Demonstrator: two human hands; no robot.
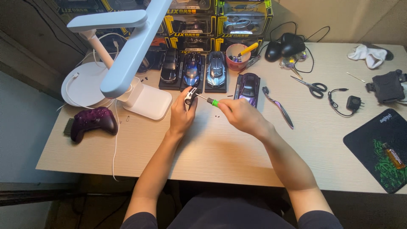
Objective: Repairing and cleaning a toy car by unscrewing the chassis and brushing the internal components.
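I'm pinching a small white toy car [190,96] in my left hand [182,115], lifted just above the table [212,148] in front of the blue model car [193,70], while my right hand [241,115] is closing around a green-collared screwdriver [208,100] with its tip at the car. It's looking light, rigid and slippery, with fragile little parts, so I'm judging the body sides the safest grip.

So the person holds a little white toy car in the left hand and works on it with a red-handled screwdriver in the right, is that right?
Not quite: the screwdriver has a green collar on its handle, not a red one. The head view shows it in the right hand, its tip at the small white toy car held in the left hand.
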